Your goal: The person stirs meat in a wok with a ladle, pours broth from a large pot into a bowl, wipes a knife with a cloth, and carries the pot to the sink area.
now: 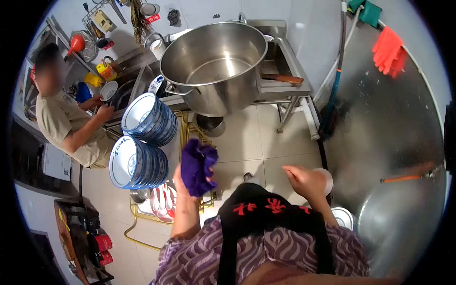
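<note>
My left hand is closed around a crumpled purple cloth. Close to its left, two stacks of blue-and-white bowls lean sideways: an upper stack and a lower stack. White spoons lie in a red-and-white dish below the bowls. Out to the right, my right hand has its fingers curled in; whatever may be inside them is hidden. Partly behind that hand shows a pale round object I cannot identify.
A large steel pot rests on the sink counter ahead, beside a wooden handle. A gold-framed cart carries the bowls. A co-worker holds a bowl at the left sink. Red gloves hang right of a hose.
</note>
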A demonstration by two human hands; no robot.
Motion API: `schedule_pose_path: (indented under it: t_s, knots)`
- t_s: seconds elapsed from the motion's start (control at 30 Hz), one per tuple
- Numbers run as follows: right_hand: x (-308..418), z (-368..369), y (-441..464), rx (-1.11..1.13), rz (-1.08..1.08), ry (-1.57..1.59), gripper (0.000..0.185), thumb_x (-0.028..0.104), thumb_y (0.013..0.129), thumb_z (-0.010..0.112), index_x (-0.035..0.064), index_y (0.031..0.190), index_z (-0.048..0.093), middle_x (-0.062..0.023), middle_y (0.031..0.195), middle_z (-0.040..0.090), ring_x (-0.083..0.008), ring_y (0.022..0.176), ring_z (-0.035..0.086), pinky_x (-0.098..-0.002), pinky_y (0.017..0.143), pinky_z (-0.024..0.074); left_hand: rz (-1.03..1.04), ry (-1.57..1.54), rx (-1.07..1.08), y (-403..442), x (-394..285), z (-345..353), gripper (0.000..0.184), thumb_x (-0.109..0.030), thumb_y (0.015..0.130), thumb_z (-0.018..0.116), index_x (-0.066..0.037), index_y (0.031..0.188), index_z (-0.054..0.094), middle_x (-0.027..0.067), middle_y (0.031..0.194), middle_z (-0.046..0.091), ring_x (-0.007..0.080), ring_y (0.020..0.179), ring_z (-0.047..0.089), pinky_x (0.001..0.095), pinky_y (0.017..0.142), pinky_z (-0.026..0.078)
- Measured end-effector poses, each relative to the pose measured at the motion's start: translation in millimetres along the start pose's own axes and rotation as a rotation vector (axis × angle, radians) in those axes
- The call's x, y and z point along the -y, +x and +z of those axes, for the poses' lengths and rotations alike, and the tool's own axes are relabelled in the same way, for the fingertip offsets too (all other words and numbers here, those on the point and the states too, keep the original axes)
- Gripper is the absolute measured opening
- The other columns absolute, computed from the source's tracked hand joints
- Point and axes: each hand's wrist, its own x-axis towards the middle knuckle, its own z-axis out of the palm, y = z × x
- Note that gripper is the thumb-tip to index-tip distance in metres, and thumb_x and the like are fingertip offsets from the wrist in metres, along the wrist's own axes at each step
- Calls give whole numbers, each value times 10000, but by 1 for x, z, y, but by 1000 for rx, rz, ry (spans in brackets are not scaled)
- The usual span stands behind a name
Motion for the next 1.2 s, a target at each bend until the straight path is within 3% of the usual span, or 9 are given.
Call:
schedule_pose_path:
  t_s: [0.1, 0.17, 0.23, 0.4, 0.53, 0.7, 0.9, 1.0, 1.2]
  knots:
    - [-17, 5, 52, -22, -122, 95, 184, 104, 833, 544, 87, 1001, 619, -146, 867, 628, -324, 772, 600, -383, 653, 479, 190, 126, -41, 54, -33, 33, 498, -366, 889, 334, -96, 1305, 375, 206, 1116, 532, 284, 739, 584, 366, 543, 515]
    - [-32, 1, 83, -55, -105, 73, 179, 98, 833, 547, 83, 998, 617, -148, 857, 625, -325, 762, 598, -380, 640, 475, 210, 73, 130, 93, -51, 45, 502, -362, 889, 359, -77, 1301, 379, 213, 1158, 513, 327, 878, 556, 462, 739, 487]
    - [-45, -5, 101, -57, -87, 30, 174, 84, 835, 551, 69, 995, 618, -147, 853, 629, -306, 748, 606, -359, 632, 477, 296, 149, 31, 138, -64, 55, 511, -385, 913, 357, -54, 1301, 382, 185, 1199, 510, 333, 979, 545, 472, 849, 442]
    - [-65, -21, 152, -61, -8, 13, 172, 46, 855, 514, 32, 993, 616, -129, 856, 644, -229, 755, 625, -299, 654, 484, 356, 402, 41, 237, -107, 82, 630, -538, 905, 361, -51, 1304, 390, 150, 1316, 437, 295, 1198, 433, 451, 999, 316]
    - [-92, -38, 209, -182, -36, -10, 166, 48, 848, 505, 59, 970, 616, -122, 862, 637, -261, 767, 620, -324, 681, 482, 644, 1083, -235, 244, -98, 53, 529, -334, 926, 472, -25, 1338, 354, 142, 1353, 394, 268, 1231, 408, 384, 976, 347]
    - [-81, -60, 298, -380, -231, 79, 170, 3, 849, 488, 32, 962, 612, -106, 906, 636, -194, 807, 613, -284, 738, 471, 1005, 1370, -553, 221, -99, -6, 416, -91, 862, 564, -18, 1253, 440, 120, 1186, 500, 201, 1081, 494, 317, 898, 404]
    - [-72, -55, 389, -471, -377, 124, 219, -2, 873, 440, -11, 1047, 572, -145, 1196, 531, -241, 1083, 512, -328, 926, 398, 956, 1206, -889, 183, -72, -52, 409, -33, 845, 523, -28, 1246, 439, 106, 1111, 514, 165, 993, 511, 280, 823, 445]
    - [-53, -31, 420, -384, -390, 271, 256, 30, 893, 430, -38, 1114, 540, -162, 1257, 479, -264, 1142, 474, -345, 961, 379, 725, 1084, -968, 158, -51, -65, 395, -41, 884, 493, -44, 1268, 401, 114, 1242, 476, 180, 1021, 527, 297, 862, 437]
    - [-2, -9, 446, -285, -632, 245, 249, 80, 932, 410, -22, 1127, 526, -171, 1264, 467, -288, 1164, 454, -381, 980, 351, 260, 1272, -1198, 98, 3, -127, 400, -133, 854, 531, -2, 1221, 442, 182, 1094, 582, 245, 932, 609, 327, 790, 488]
